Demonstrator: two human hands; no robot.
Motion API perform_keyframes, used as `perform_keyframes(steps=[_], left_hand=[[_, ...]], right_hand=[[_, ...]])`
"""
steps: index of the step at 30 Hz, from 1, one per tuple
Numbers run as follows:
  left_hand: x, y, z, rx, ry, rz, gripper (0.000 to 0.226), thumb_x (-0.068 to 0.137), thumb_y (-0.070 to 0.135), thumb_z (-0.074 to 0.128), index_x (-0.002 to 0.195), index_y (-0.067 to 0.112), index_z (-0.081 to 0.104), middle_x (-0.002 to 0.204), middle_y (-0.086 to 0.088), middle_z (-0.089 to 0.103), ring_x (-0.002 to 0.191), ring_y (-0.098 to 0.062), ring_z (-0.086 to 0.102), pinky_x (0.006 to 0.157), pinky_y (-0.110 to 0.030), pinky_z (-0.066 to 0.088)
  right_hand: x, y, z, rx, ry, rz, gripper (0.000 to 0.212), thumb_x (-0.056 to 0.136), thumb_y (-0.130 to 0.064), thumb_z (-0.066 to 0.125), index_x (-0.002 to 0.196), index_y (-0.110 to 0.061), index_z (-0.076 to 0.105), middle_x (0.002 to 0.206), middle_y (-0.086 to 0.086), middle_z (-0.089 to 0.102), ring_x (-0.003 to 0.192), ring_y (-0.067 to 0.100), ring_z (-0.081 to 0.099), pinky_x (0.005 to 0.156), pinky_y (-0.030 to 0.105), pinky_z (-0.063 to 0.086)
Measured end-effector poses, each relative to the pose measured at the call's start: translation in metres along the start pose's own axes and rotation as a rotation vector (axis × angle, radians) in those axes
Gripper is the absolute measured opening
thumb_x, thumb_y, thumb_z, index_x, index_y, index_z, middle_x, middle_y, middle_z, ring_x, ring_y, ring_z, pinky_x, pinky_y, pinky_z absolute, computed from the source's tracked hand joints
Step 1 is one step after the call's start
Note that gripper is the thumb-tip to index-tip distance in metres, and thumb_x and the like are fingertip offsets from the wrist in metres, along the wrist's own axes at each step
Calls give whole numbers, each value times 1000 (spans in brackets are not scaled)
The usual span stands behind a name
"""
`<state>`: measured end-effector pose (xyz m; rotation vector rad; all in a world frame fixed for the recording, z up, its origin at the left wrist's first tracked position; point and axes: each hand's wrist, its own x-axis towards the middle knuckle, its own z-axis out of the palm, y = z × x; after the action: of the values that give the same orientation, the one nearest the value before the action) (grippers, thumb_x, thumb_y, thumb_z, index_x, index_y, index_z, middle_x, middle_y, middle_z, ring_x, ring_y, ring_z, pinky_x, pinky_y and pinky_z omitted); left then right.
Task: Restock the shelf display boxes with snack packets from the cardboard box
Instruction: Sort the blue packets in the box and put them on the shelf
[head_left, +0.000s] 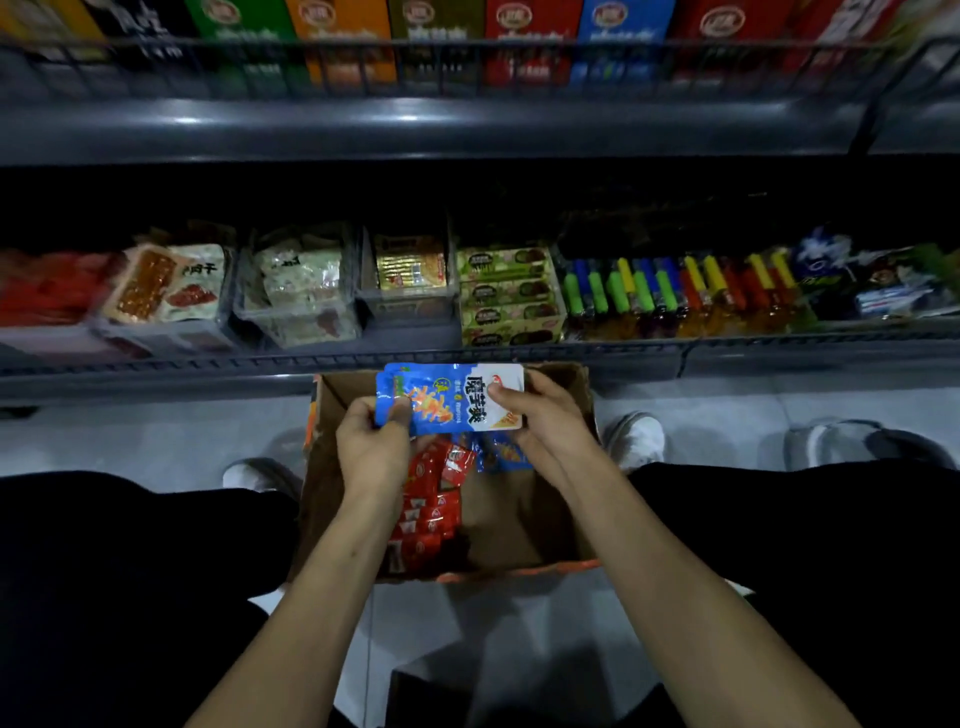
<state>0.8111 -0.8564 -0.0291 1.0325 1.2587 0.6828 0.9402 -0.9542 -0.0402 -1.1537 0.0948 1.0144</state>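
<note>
Both hands hold a small stack of blue packets above the open cardboard box on the floor, left hand and right hand each pinching one end. Red packets lie inside the box, below the shelf.

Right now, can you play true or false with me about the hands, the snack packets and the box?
1. Both hands hold the blue packets. True: the left hand and the right hand each pinch one end.
2. The cardboard box is empty. False: red packets and a few more blue ones lie inside it.
3. The blue packets are already on the shelf. False: they are held above the box, in front of the shelf.
4. The box stands on the floor between the person's legs. True.
5. The shelf behind the box holds only blue packets. False: it holds display boxes of different snacks and a row of colourful lighters.
</note>
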Motion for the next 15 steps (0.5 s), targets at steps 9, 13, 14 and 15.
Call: perform_keyframes(steps=[9, 13, 14, 15], left_hand=[[-22, 41, -10, 170, -305, 119, 26, 82, 3, 71, 101, 20, 64, 80, 10, 70, 69, -7, 68, 59, -23, 57], [-21, 43, -12, 245, -404, 104, 14, 80, 8, 75, 91, 14, 69, 73, 5, 74, 63, -6, 68, 53, -20, 51], [-21, 43, -11, 211, -392, 78, 13, 80, 9, 75, 90, 14, 68, 75, 2, 74, 64, -9, 69, 52, -22, 51], [-20, 43, -9, 181, -379, 63, 12, 81, 9, 74, 90, 13, 68, 76, -1, 74, 64, -12, 70, 51, -23, 51]], right_hand=[[-7, -14, 10, -200, 238, -211, 11, 80, -8, 76, 87, -13, 69, 88, 10, 75, 83, 30, 70, 77, 44, 56], [-19, -36, 16, -276, 203, -302, 16, 79, -15, 78, 91, -18, 68, 87, 3, 75, 79, 20, 72, 70, 38, 57], [-22, -38, 19, -163, 154, -270, 21, 79, -13, 78, 96, -15, 67, 90, 5, 75, 81, 20, 72, 70, 37, 57], [-26, -40, 22, -62, 90, -221, 26, 80, -9, 77, 103, -11, 66, 95, 8, 75, 84, 21, 72, 71, 37, 57]])
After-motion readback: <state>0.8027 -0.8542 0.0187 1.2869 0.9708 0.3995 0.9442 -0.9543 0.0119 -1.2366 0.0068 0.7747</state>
